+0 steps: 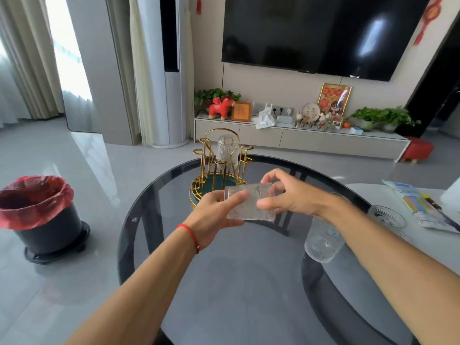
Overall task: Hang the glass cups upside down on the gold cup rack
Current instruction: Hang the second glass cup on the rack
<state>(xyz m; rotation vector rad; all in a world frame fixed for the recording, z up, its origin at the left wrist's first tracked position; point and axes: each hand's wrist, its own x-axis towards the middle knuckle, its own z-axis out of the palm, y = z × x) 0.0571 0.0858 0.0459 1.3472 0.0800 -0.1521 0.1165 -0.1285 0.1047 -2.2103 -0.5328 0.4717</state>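
Note:
A ribbed glass cup (251, 204) is held sideways above the round glass table, just in front of the gold cup rack (219, 168). My left hand (216, 212) grips its left end and my right hand (288, 195) grips its right end. One glass cup (227, 148) hangs upside down on a far peg of the rack. The rack stands on a green round base with several free gold pegs. Another ribbed cup (322, 241) stands on the table under my right forearm. A further glass cup (387, 216) stands to the right.
The dark round glass table (154, 195) overlaps a white table (373, 192) at right that carries a packet of coloured items (420, 205). A black bin with a red liner (37, 210) stands on the floor at left. A TV and cabinet are behind.

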